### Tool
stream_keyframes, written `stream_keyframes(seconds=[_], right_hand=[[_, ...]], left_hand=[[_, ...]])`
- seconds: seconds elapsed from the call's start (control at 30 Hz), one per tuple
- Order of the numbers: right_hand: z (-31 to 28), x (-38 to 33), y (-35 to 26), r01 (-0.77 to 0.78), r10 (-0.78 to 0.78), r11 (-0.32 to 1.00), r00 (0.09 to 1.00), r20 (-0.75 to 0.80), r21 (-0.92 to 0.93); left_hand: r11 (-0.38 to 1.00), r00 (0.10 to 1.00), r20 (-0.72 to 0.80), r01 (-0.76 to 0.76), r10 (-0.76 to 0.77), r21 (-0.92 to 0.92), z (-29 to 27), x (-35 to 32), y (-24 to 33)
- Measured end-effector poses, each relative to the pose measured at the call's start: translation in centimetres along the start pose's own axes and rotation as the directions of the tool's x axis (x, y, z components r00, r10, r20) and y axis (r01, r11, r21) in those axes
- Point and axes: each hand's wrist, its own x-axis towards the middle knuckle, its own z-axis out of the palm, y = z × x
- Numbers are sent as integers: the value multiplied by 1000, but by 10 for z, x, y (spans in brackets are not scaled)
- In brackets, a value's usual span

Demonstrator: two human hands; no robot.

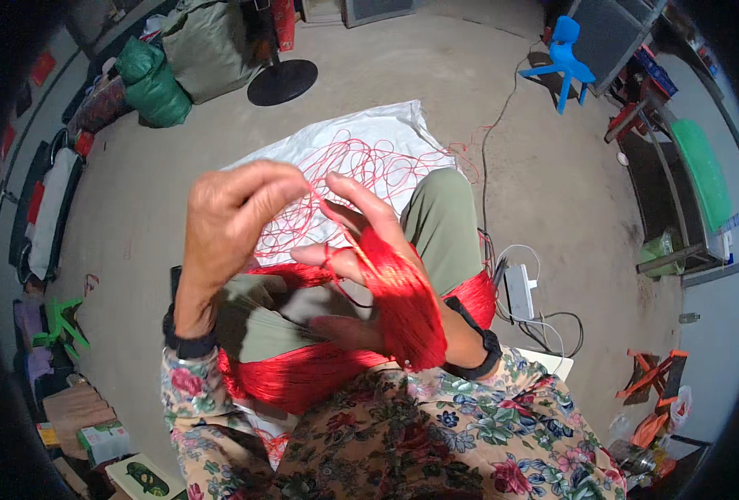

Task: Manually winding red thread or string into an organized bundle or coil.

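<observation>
My left hand [240, 217] is closed, thumb and forefinger pinching a thin strand of red thread [313, 192] above my lap. Around my right hand [361, 200] sits a thick skein of shiny red thread [407, 312]. Its fingers are partly spread, and a loop of thread circles one of them. The pinched strand runs to this hand's fingertips. Across my lap lies another thick red thread bundle [311, 379], partly hidden by my arms. Beyond my knees, loose red thread [344, 158] lies tangled over a white cloth [394, 121].
A blue chair [565, 58] stands far right, with a dark cable [488, 150] crossing the floor. Beside my right knee are a white power strip [519, 292] and cords. A round black base [282, 82] and stuffed sacks [211, 50] stand at the far left.
</observation>
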Motion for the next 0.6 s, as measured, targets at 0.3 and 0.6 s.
stream_keyframes(seconds=[0.3, 0.6], right_hand=[[-21, -15, 3, -156, 359, 496, 932, -38, 854], [-13, -32, 59, -119, 23, 934, 961, -275, -338]], left_hand=[[916, 937, 350, 140, 0, -375, 156, -71, -16], [843, 723, 500, -537, 476, -25, 80, -86, 83]])
